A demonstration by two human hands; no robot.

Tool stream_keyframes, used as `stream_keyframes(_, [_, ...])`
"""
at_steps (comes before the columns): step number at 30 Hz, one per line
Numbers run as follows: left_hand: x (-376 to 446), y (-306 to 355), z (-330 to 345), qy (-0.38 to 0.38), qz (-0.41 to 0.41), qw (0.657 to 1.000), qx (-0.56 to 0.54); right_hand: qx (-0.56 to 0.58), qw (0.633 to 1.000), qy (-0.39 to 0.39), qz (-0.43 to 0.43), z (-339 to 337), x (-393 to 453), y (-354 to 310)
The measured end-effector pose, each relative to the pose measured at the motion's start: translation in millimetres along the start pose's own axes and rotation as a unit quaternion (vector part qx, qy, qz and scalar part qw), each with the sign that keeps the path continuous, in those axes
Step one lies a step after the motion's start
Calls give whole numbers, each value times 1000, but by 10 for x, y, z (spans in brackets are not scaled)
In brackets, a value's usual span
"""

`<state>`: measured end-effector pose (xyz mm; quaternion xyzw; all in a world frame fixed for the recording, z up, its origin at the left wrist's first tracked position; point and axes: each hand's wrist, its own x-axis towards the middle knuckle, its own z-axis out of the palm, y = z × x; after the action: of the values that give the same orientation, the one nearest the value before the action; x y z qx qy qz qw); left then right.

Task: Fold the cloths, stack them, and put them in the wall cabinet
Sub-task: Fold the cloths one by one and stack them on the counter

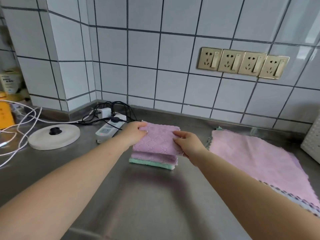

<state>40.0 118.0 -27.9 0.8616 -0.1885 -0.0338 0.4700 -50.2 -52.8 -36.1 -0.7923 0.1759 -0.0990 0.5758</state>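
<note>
Counter (142,196): steel, bare in the foreground.
Unfolded cloths (259,161): pink one on top, lying flat to the right.
Stack (154,160): folded cloths, green at the bottom.
Left hand (134,134): pinching the top purple cloth (157,139) at its far-left corner.
Right hand (187,142): gripping its right edge.
Power strip (109,128): behind left, cables plugged in.

Both bare forearms reach forward, left hand (135,134) and right hand (187,144) with fingers curled, pinching.
</note>
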Motion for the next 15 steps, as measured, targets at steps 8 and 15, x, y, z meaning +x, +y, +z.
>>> stream_keyframes(8, [159,-195,114,-20,-13,997,72,-88,996,-6,-6,83,145,188])
stream_keyframes(15, [255,-332,197,-28,3,981,191,-232,971,-23,-55,81,133,221])
